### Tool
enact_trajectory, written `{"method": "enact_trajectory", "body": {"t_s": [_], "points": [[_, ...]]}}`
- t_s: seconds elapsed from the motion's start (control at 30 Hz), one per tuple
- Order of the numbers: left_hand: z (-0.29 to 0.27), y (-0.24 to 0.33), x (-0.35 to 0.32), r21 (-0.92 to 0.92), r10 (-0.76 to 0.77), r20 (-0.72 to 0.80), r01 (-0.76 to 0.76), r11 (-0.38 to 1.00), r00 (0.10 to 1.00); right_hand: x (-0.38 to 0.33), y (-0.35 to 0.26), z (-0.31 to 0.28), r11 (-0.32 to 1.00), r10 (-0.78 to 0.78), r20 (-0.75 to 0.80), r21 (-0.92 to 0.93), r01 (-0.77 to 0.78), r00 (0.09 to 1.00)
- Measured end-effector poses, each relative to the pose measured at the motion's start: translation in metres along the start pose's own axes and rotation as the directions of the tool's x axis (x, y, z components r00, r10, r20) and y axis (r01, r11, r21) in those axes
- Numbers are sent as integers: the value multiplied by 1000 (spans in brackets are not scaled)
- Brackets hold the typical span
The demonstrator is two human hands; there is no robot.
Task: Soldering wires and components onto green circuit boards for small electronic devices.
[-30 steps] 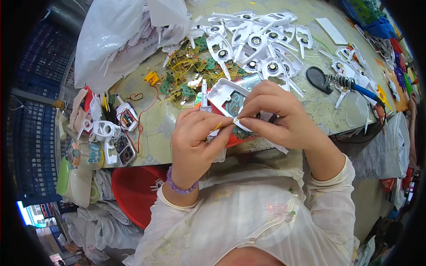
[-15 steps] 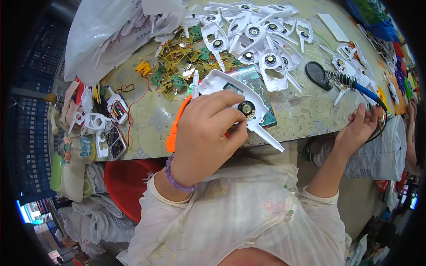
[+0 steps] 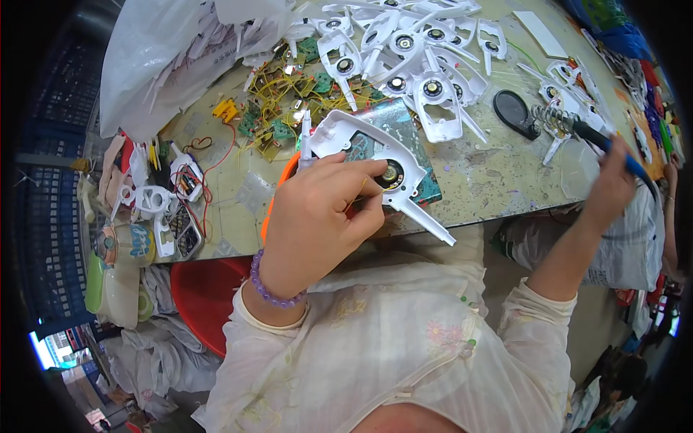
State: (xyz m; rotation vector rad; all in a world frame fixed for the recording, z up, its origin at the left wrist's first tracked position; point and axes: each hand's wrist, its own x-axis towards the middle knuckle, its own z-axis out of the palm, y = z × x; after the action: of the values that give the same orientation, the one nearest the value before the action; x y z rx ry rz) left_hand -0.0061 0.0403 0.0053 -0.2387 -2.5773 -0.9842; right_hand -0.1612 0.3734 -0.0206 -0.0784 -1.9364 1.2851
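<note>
White plastic housing [image 3: 395,148] (smooth, curved)

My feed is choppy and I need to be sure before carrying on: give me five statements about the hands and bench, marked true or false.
1. A purple bead bracelet circles the left wrist. True.
2. The right hand rests on the red basin. False: the right hand is at the soldering iron.
3. The left hand is at a white housing. True.
4. The red basin stands on the table. False: the basin is below the table edge.
5. The soldering iron's stand has a metal coil. True.
</note>
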Motion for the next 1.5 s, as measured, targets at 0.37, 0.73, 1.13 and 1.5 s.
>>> {"method": "enact_trajectory", "body": {"t_s": [0.37,0.73,1.13,1.5], "points": [[-4,-1,0,-154,-118,21,120,981,993,-75,-68,-37,612,-356,4,757,230,934],[-2,2,0,-79,-75,22,77,994,997,-109,-100,-5,661,-572,279,714,232,771],[0,1,0,-68,-30,-2,29,997,1000,-112,-96,3,672,-592,308,699,245,745],[-1,3,0,-55,-11,-7,10,998,1000,-112,-99,3,692,-582,334,682,236,742]]}}
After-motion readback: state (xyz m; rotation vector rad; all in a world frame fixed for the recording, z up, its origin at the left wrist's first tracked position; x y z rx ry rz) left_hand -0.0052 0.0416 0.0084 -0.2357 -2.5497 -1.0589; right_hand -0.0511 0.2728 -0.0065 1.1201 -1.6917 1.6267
